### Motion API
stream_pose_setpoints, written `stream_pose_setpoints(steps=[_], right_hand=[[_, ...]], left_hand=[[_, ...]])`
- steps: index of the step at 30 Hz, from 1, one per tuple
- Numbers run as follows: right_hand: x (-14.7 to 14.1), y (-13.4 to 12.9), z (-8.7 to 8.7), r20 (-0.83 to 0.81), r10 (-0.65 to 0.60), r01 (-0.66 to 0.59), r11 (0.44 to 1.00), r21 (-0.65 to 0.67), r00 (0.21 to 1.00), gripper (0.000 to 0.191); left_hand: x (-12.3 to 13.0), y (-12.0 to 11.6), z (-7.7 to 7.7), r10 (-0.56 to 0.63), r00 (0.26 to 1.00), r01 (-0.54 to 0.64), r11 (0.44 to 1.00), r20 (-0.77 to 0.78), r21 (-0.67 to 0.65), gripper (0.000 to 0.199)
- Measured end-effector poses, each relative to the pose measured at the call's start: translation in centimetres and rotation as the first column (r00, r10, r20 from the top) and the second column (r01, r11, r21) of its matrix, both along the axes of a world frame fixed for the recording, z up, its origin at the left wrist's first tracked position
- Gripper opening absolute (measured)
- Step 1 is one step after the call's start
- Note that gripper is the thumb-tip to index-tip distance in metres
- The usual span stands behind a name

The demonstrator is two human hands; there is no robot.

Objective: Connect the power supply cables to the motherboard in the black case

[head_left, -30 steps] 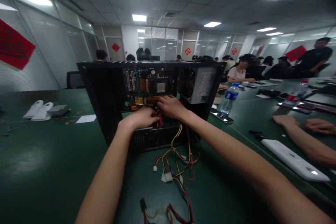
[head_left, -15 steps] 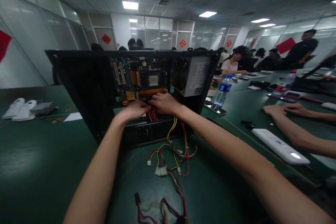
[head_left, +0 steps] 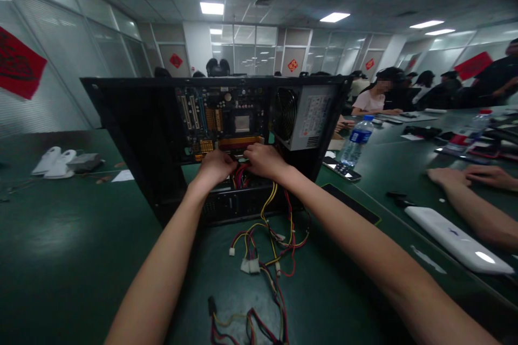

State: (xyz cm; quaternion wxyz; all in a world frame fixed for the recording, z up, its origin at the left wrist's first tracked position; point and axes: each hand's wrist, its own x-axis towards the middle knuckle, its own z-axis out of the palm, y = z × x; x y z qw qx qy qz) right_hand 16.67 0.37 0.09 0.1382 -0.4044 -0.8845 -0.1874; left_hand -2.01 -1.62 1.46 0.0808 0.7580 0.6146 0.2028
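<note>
An open black computer case (head_left: 133,172) stands on the green table, its inside facing me. In it are a motherboard (head_left: 226,105) and a silver power supply (head_left: 309,121) with a round fan. My left hand (head_left: 216,167) and my right hand (head_left: 265,160) meet at the motherboard's lower edge, just under the orange and yellow slots. Fingers of both are closed around the top of a bundle of power cables (head_left: 242,175); its connector end is hidden by them. Loose cables with white connectors (head_left: 250,266) trail onto the table before the case.
To the right of the case are a water bottle (head_left: 358,140), a phone (head_left: 341,168), a black mat (head_left: 352,204) and a white power bank (head_left: 457,240). Another person's hands (head_left: 449,178) rest nearby. White objects (head_left: 60,163) and a grey block (head_left: 84,161) lie left.
The view has turned slightly left, so the case and table things sit further right. Both hands stay at the cable bundle, with only a small shift of the fingers.
</note>
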Motion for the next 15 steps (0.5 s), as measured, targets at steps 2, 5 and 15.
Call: stream_pose_setpoints(steps=[2, 5, 15], right_hand=[[0.33, 0.15, -0.20, -0.051, -0.025, 0.023, 0.998, -0.052, 0.998, 0.022], [0.63, 0.22, -0.29, -0.084, -0.047, 0.036, 0.991, -0.131, 0.995, 0.020], [0.69, -0.25, -0.04, -0.129, -0.073, 0.047, 0.980, -0.194, 0.989, 0.019]], left_hand=[[-0.15, 0.01, -0.15, 0.008, 1.000, -0.008, 1.000, -0.003, 0.008, 0.033], [-0.25, -0.03, -0.33, 0.011, 1.000, -0.011, 1.000, -0.002, 0.003, 0.033], [-0.07, 0.47, -0.89, 0.051, 0.999, -0.051, 0.999, 0.014, -0.004, 0.028]])
